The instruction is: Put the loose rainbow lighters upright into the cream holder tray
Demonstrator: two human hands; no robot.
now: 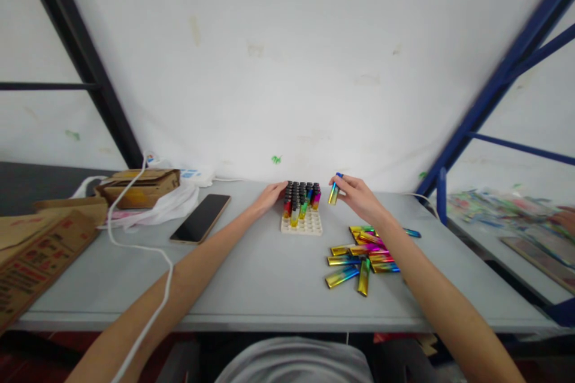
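A white tray with round holes (pixel 309 226) stands near the wall, its back and left holes filled with upright black-capped, shiny coloured tubes (pixel 295 206). My left hand (pixel 272 196) grips the tray's left back side against the outer tubes; the fingertips are partly hidden. To the right of the tray, my right hand (pixel 354 190) pinches a shiny blue-to-gold tube (pixel 333 191) between thumb and fingers, upright and slightly tilted above the table. Beneath my right forearm lies a loose pile of similar gold, pink and blue tubes (pixel 363 251), partly covered by the arm.
A phone (pixel 200 218) lies left of my left forearm. Beyond it are a small cardboard box (pixel 144 185), white plastic bag (pixel 184 206) and power strip (pixel 197 176). A larger carton (pixel 49 251) sits far left. A white cable (pixel 168 281) crosses my left forearm. Blue frame bars (pixel 485 96) rise at right.
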